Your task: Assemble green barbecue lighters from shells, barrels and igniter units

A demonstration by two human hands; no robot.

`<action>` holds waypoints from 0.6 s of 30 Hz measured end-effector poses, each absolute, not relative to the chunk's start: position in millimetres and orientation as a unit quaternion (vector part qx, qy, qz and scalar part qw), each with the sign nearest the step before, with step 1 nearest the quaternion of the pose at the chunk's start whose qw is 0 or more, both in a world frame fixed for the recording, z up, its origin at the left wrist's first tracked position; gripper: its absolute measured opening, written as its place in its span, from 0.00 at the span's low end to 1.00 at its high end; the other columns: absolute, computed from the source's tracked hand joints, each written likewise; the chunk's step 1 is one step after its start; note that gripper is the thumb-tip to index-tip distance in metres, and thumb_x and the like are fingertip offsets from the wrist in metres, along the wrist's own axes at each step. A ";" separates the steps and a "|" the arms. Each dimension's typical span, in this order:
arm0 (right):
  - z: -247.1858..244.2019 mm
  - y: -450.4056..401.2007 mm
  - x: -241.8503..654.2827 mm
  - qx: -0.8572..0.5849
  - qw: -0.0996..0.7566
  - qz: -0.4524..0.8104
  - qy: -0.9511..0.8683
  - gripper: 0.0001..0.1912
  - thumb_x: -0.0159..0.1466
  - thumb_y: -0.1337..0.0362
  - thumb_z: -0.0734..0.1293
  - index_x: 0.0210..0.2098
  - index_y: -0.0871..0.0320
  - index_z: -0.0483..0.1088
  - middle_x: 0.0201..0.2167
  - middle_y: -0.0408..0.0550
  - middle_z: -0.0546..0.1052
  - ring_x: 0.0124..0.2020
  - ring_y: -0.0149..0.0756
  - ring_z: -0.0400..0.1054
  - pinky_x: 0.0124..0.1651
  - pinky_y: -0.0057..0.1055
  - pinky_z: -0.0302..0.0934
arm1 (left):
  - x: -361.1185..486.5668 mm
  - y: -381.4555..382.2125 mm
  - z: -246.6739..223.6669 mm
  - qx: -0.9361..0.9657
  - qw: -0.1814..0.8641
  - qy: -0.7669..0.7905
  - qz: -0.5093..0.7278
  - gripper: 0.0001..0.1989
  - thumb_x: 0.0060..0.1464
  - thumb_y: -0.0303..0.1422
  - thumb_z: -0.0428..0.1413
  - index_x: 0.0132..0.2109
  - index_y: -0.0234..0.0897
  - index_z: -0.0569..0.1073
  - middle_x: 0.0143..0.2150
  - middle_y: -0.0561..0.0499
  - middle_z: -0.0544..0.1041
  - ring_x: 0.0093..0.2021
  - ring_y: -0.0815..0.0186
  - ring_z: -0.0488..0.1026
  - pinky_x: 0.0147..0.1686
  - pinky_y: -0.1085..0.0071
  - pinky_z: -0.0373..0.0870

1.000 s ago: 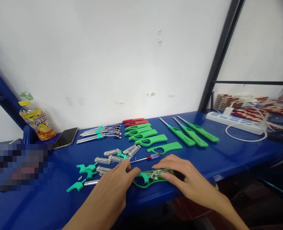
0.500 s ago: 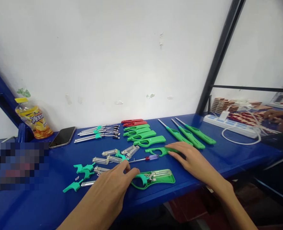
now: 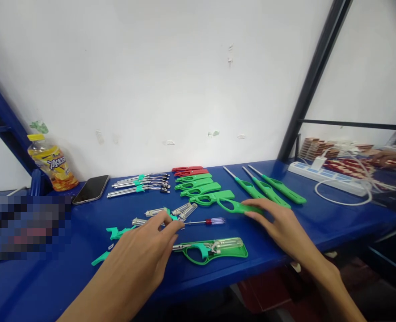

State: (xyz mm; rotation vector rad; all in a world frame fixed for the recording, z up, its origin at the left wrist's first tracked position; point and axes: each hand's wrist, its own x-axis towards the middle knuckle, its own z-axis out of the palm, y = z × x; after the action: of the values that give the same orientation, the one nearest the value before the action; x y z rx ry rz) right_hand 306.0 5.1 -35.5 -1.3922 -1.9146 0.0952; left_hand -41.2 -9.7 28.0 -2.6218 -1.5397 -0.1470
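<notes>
The half-assembled gas lighter [image 3: 214,250] lies on the blue table: an open green casing half with a clear fuel tank, a teal trigger, wires and a metal tube. My right hand [image 3: 278,223] pinches another green casing half [image 3: 241,207] by its handle end, raised above the table. My left hand [image 3: 141,246] hovers palm down left of the lighter, thumb and index finger apart, near the tip of a screwdriver [image 3: 215,221]; its other fingertips are hidden. Around it lie several clear tanks [image 3: 156,211] and teal triggers [image 3: 115,233], partly covered by the hand.
Behind are metal tubes with wires [image 3: 134,185], green casings [image 3: 201,188] and red casings [image 3: 189,171]. Three closed lighters [image 3: 268,190] lie at right, beside a power strip [image 3: 328,179]. A phone [image 3: 91,189] and drink bottle [image 3: 53,165] stand left. Another person's hand [image 3: 390,157] shows far right.
My right hand has lifted the green casing half off the table and shifted right slightly. My left hand has moved up and left, away from the lighter, uncovering its metal tube.
</notes>
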 end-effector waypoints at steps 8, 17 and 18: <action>-12.5 -34.7 265.1 -0.488 0.321 0.123 -0.802 0.14 0.75 0.50 0.66 0.56 0.44 0.76 0.54 0.44 0.82 0.55 0.44 0.77 0.58 0.37 0.70 | -40.5 -9.6 23.3 -0.866 0.058 -0.473 -0.148 0.22 0.73 0.32 0.42 0.67 0.49 0.70 0.58 0.45 0.76 0.53 0.54 0.78 0.44 0.61 0.78; -21.2 -35.5 244.1 -0.464 0.275 0.149 -0.829 0.14 0.77 0.50 0.64 0.58 0.42 0.74 0.55 0.42 0.80 0.56 0.42 0.74 0.61 0.38 0.67 | -42.9 -7.3 12.0 -0.890 -0.023 -0.449 -0.077 0.18 0.71 0.28 0.47 0.57 0.42 0.78 0.59 0.43 0.78 0.59 0.49 0.74 0.62 0.44 0.71; -21.6 -35.3 243.9 -0.464 0.274 0.151 -0.829 0.14 0.77 0.50 0.64 0.58 0.41 0.74 0.55 0.41 0.80 0.57 0.42 0.74 0.61 0.38 0.66 | -43.0 -7.4 12.0 -0.889 -0.031 -0.452 -0.071 0.17 0.71 0.28 0.47 0.55 0.42 0.79 0.58 0.43 0.78 0.59 0.49 0.74 0.62 0.43 0.71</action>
State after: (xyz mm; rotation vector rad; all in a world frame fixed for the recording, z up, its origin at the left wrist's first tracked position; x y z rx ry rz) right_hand 243.9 -35.3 -21.6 -1.2484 -2.2279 0.4059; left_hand -43.0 -7.4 12.0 -2.8482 -1.4473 -0.2261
